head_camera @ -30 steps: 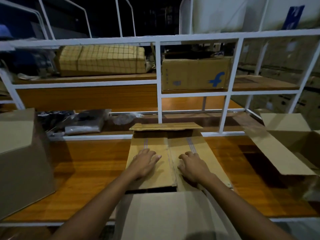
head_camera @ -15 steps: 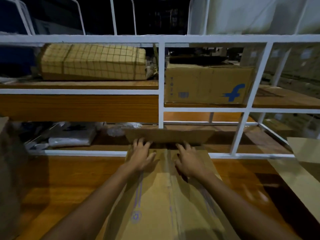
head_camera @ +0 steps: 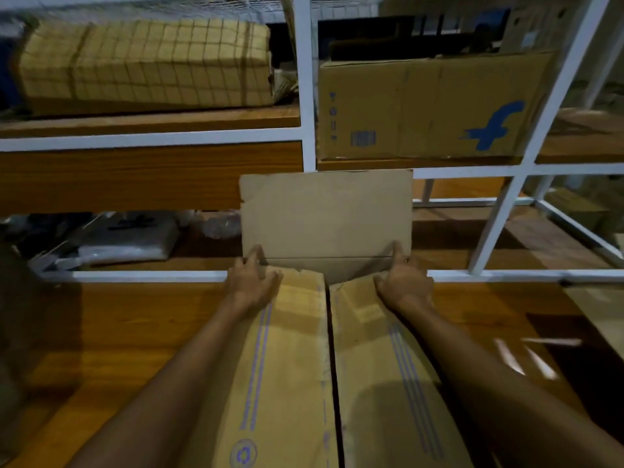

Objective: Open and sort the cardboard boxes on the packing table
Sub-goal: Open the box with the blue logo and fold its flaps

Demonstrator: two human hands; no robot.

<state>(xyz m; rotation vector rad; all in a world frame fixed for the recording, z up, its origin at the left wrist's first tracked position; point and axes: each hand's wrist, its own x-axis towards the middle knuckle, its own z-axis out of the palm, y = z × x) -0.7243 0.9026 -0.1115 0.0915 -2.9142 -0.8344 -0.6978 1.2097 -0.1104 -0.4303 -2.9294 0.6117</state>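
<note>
1. A cardboard box (head_camera: 293, 383) lies on the wooden packing table (head_camera: 111, 332), running from the bottom edge of the view up to both hands. Its two top flaps meet along a dark centre seam, and purple stripes run along each flap. What is inside cannot be seen.
2. The end flap (head_camera: 326, 214) stands upright just beyond the fingertips, its plain brown face toward the camera.
3. The left hand (head_camera: 251, 282) grips the far left corner of the box, fingers curled closed over the flap edge and thumb on top.
4. The right hand (head_camera: 403, 282) grips the far right corner in the same way, closed on the cardboard. Both forearms stretch forward, one along each side of the box.
5. Beyond the hands rises a white metal rack (head_camera: 307, 96).
6. Above the right hand, a printed carton (head_camera: 429, 106) with a blue logo sits on a shelf.
7. Above the left hand sits a checked bundle (head_camera: 145, 62); lower down are plastic-wrapped packets (head_camera: 128, 241).
</note>
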